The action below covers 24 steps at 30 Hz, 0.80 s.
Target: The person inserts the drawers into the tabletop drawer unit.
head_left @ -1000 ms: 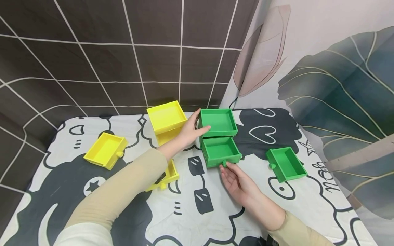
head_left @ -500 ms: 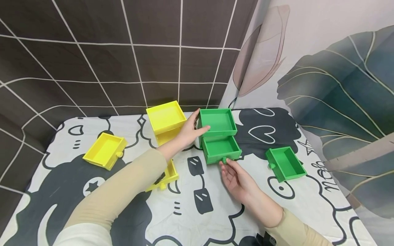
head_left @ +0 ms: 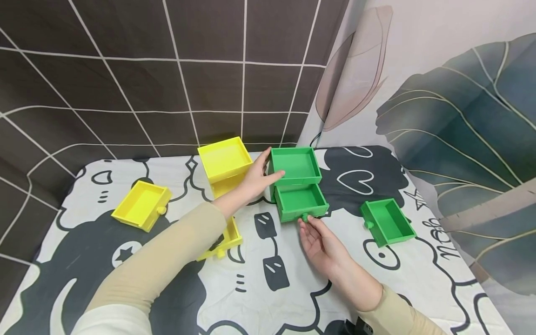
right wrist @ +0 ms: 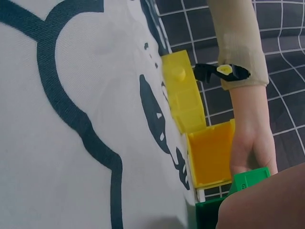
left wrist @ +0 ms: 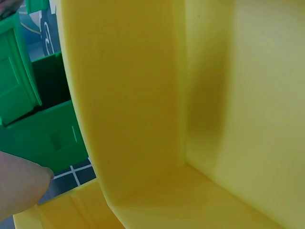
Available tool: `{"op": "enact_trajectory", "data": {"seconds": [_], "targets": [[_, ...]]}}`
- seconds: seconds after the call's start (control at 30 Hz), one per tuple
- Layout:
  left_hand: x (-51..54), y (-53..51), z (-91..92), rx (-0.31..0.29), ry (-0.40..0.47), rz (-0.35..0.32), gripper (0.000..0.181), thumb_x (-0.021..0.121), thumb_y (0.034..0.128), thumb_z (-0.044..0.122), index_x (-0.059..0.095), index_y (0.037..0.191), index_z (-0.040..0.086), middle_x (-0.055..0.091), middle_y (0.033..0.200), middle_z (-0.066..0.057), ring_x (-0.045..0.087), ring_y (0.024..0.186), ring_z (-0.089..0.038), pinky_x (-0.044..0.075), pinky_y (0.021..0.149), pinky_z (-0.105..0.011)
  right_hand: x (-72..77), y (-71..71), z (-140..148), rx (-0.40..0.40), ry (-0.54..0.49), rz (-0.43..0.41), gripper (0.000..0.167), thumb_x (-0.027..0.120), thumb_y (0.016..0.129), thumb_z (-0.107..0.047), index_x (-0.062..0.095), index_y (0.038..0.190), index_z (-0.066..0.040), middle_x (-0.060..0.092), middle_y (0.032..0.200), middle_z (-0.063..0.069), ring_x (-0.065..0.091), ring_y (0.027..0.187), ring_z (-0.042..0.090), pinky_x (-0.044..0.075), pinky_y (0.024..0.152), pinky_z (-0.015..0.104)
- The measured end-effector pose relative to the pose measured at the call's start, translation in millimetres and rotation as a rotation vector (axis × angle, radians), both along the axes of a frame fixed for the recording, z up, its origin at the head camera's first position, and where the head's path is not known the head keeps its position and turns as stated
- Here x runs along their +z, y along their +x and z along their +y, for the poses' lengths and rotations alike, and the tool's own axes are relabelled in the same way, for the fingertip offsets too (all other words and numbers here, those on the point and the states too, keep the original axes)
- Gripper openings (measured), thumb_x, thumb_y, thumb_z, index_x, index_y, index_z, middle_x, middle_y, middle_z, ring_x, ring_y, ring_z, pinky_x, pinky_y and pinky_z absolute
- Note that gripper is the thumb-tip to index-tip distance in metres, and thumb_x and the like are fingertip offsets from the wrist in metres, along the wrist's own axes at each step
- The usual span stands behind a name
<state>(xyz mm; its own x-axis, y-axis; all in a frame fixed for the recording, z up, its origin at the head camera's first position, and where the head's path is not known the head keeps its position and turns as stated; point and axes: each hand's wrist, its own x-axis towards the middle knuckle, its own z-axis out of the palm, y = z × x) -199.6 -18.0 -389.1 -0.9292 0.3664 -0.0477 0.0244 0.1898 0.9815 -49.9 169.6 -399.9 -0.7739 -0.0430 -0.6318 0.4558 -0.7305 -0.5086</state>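
Note:
In the head view, a green drawer unit (head_left: pixel 295 164) with a tray-like top stands at the middle back. A green drawer (head_left: pixel 301 202) sticks out from its front, low down. My left hand (head_left: pixel 257 179) grips the unit's left side, thumb over the tray and fingers toward the back corner. With my right hand (head_left: pixel 324 246) I pinch the drawer's round knob (head_left: pixel 305 217). Left of the unit stands a yellow drawer unit (head_left: pixel 226 160), partly hidden by my left forearm. Its tray fills most of the left wrist view. The right wrist view shows the yellow unit's hollow side (right wrist: pixel 209 155).
A loose yellow drawer (head_left: pixel 142 204) lies at the left, and a loose green drawer (head_left: pixel 387 222) at the right. Another yellow drawer (head_left: pixel 230 237) shows beyond my left forearm. A dark grid-patterned curtain (head_left: pixel 217 83) hangs behind the patterned cloth (head_left: pixel 247 288).
The green drawer has slid slightly back toward its unit, and the dark gap above it has closed. My right hand has moved a little with it; my left hand stays in place.

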Motion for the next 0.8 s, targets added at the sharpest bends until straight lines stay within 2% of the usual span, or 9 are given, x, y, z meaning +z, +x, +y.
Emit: {"op": "enact_trajectory", "data": {"seconds": [0.43, 0.8], "targets": [[0.4, 0.5, -0.4, -0.001, -0.013, -0.004, 0.087, 0.069, 0.1038, 0.015, 0.013, 0.17, 0.005, 0.019, 0.178, -0.014, 0.017, 0.167, -0.027, 0.019, 0.138, -0.039, -3.0, -5.7, -5, -0.007, -0.017, 0.01, 0.029, 0.05, 0.111, -0.013, 0.07, 0.09, -0.015, 0.078, 0.089, -0.003, 0.075, 0.092, 0.003, 0.058, 0.095, 0.011], [0.2, -0.1, -0.4, -0.002, -0.003, -0.004, 0.087, 0.069, 0.1034, 0.014, 0.014, 0.17, 0.004, 0.018, 0.178, -0.014, 0.017, 0.167, -0.027, 0.018, 0.138, -0.039, -3.7, -22.0, -7, 0.003, -0.024, 0.032, 0.025, 0.052, 0.112, -0.014, 0.07, 0.094, -0.017, 0.077, 0.091, -0.004, 0.074, 0.096, 0.003, 0.056, 0.1, 0.012]]}}
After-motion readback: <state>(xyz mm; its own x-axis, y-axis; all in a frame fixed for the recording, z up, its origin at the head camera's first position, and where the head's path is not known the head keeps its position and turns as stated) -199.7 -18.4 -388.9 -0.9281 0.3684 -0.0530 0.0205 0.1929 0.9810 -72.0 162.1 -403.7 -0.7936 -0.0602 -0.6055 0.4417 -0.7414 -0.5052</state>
